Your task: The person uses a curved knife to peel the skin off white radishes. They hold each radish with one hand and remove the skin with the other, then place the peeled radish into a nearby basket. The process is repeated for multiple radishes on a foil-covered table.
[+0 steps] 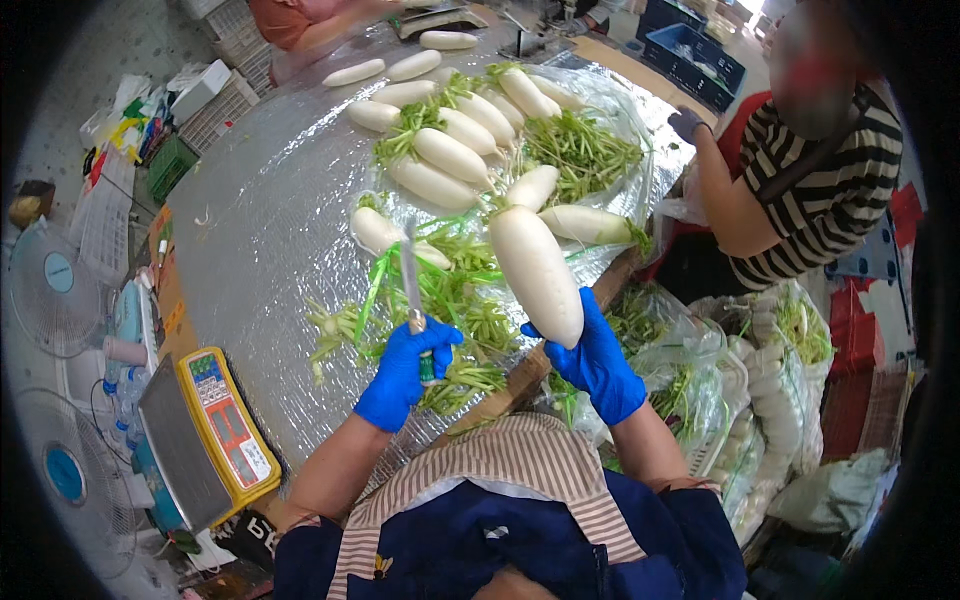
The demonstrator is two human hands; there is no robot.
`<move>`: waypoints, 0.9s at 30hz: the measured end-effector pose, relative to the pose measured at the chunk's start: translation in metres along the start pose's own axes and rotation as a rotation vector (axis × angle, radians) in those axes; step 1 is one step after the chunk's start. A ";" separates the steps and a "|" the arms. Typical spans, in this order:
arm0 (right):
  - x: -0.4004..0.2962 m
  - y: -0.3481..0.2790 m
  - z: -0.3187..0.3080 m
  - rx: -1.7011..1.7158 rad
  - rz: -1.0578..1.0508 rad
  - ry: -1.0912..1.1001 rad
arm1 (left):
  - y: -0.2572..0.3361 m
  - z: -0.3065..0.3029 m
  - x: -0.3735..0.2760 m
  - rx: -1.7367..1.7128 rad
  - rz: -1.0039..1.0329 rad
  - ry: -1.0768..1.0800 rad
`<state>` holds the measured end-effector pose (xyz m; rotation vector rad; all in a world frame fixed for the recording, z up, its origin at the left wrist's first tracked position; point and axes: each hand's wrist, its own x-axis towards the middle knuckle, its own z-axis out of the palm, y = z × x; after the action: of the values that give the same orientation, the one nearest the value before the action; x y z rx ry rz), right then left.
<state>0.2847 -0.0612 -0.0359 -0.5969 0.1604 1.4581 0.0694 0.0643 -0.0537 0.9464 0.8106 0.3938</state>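
My left hand (415, 367), in a blue glove, grips the handle of a knife (410, 277) whose blade points away from me. In my right hand (592, 364), also blue-gloved, is the lower end of a large white daikon radish (536, 274); its top end faces the pile. Cut radish greens (472, 322) and a green plastic strip (367, 300) lie beyond and between my hands. Another radish (375, 230) lies just past the knife tip. Farther off, several daikons (450, 155) with leafy tops are heaped beside a bunch of greens (581, 150) on clear plastic.
Silvery foil sheeting (255, 255) covers the table. A yellow-framed weighing scale (229, 435) is at the near left, with fans (56, 274) beyond its edge. A co-worker in a striped shirt (817, 180) is at the right; another person (300, 30) is across the table. Bagged radishes (772, 397) stand lower right.
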 end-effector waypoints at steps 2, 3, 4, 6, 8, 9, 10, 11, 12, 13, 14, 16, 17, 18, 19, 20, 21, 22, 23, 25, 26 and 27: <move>0.004 0.000 -0.014 0.037 0.083 -0.068 | 0.015 0.013 0.001 -0.061 0.175 -0.009; 0.005 0.001 -0.019 0.052 0.129 -0.106 | 0.022 0.019 0.004 -0.094 0.266 -0.008; 0.002 0.005 -0.009 0.082 0.099 -0.020 | 0.027 0.023 0.008 -0.035 0.281 0.008; 0.009 0.012 -0.018 0.044 0.121 -0.101 | 0.040 0.040 0.006 0.020 0.300 -0.029; 0.008 0.019 -0.022 0.016 0.092 -0.230 | 0.038 0.039 0.008 0.082 0.293 -0.111; 0.006 0.023 -0.014 -0.223 -0.081 -0.183 | 0.036 0.043 0.008 0.030 0.322 -0.103; 0.005 0.028 -0.002 -0.460 -0.249 -0.136 | 0.035 0.049 0.007 -0.019 0.353 -0.088; 0.005 0.033 0.005 -0.696 -0.417 -0.089 | 0.034 0.053 0.007 -0.069 0.383 -0.071; 0.010 0.037 0.003 -0.806 -0.578 -0.119 | 0.024 0.046 0.016 -0.156 0.406 -0.161; 0.012 0.039 0.004 -0.896 -0.584 -0.160 | 0.022 0.045 0.020 -0.206 0.409 -0.119; 0.011 0.040 0.007 -0.985 -0.590 -0.204 | 0.024 0.045 0.026 -0.257 0.413 -0.077; 0.011 0.042 0.018 -1.026 -0.598 -0.258 | 0.023 0.030 0.037 -0.342 0.331 -0.051; 0.012 0.043 0.023 -0.895 -0.536 -0.242 | 0.023 0.024 0.039 -0.387 0.334 -0.086; 0.015 0.041 0.026 -0.772 -0.473 -0.220 | 0.024 0.023 0.040 -0.437 0.337 -0.123; 0.017 0.039 0.029 -0.649 -0.409 -0.197 | 0.026 0.023 0.040 -0.487 0.339 -0.160; 0.019 0.036 0.033 -0.694 -0.402 -0.188 | 0.030 0.023 0.037 -0.541 0.290 -0.142; 0.020 0.035 0.033 -0.689 -0.321 -0.189 | 0.031 0.021 0.039 -0.602 0.278 -0.163; 0.023 0.033 0.032 -0.684 -0.241 -0.189 | 0.030 0.018 0.042 -0.662 0.266 -0.184; 0.025 0.033 0.031 -0.678 -0.160 -0.189 | 0.030 0.015 0.044 -0.722 0.253 -0.205; 0.033 0.036 0.027 -0.670 -0.027 -0.227 | 0.031 0.013 0.045 -0.594 0.317 -0.080; 0.034 0.038 0.027 -0.626 0.042 -0.237 | 0.033 0.012 0.045 -0.528 0.347 -0.018; 0.036 0.041 0.028 -0.581 0.113 -0.247 | 0.034 0.012 0.045 -0.386 0.434 0.015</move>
<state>0.2433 -0.0160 -0.0403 -0.8749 -0.4449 1.6807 0.1091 0.1045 -0.0415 0.7501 0.5106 0.9006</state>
